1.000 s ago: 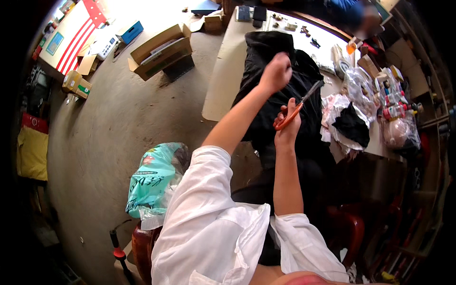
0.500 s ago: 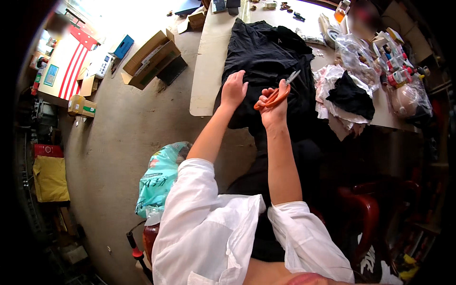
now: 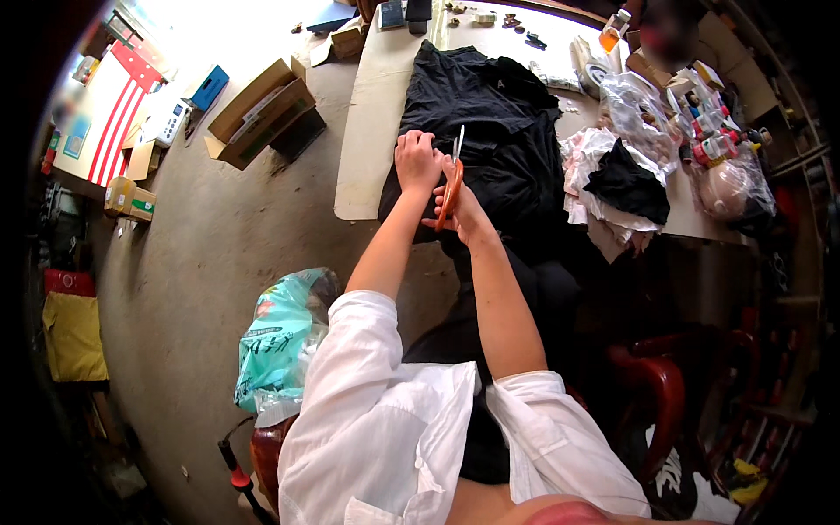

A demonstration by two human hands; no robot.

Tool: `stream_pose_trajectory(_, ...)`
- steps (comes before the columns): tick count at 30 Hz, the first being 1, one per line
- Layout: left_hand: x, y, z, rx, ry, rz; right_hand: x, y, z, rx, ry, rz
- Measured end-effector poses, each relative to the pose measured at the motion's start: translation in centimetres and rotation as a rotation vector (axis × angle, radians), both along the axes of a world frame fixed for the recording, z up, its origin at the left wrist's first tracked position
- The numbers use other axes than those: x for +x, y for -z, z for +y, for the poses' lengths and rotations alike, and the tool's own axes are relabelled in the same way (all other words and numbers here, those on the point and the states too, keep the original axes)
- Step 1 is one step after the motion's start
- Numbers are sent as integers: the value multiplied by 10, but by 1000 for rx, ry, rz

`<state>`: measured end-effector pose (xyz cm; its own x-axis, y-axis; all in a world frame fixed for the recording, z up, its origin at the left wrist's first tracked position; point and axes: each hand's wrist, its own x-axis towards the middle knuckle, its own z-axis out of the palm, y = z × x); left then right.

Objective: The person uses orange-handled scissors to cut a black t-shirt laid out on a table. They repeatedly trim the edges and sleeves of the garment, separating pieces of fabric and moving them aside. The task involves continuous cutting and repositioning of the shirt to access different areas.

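A black garment (image 3: 490,109) lies spread and wrinkled on the pale table, its near part hanging over the front edge. At its left side my left hand (image 3: 417,164) rests with the back up and the fingers curled down onto the cloth. My right hand (image 3: 464,213) is closed round the orange handles of a pair of scissors (image 3: 452,194). Their metal blades point away from me, just right of my left hand and over the garment. The two hands are close together. What lies under my left fingers is hidden.
On the table's right lie white and pink cloths (image 3: 604,197), a small black cloth (image 3: 626,184) and clear plastic bags (image 3: 639,109). A person is at the far right. Left of the table stand open cardboard boxes (image 3: 262,114). A turquoise bag (image 3: 280,341) sits beside my left arm.
My right hand has moved left with the scissors, and their blades have swung from right-pointing to straight ahead. My left hand has turned palm down and curled onto the garment.
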<state>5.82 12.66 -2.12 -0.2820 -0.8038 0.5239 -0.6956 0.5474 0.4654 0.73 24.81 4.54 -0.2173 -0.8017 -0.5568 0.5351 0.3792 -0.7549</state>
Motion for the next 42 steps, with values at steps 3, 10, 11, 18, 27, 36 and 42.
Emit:
stream_pose_trajectory(3, 5, 3, -2, -11, 15, 73, -1, 2, 0, 36, -27, 1)
stream_pose_trajectory(10, 6, -3, -2, 40, -5, 242, -1, -6, 5, 82, -143, 131)
stream_pose_trajectory(11, 6, -3, -2, 26, -1, 248, 0, -6, 4, 88, -162, 152)
stream_pose_trajectory(18, 8, -6, 2, -2, 42, 320, -7, 15, -25, 71, -214, 185)
stream_pose_trajectory(27, 11, -2, -2, 28, 137, 524, -6, 12, -45, 30, -168, 373)
stream_pose_trajectory(36, 14, -1, -4, 53, 134, 459, 5, 18, -37, -37, -65, 423)
stream_pose_trajectory(42, 13, 1, -6, 70, 160, 456, 8, 27, -37, -96, -62, 489)
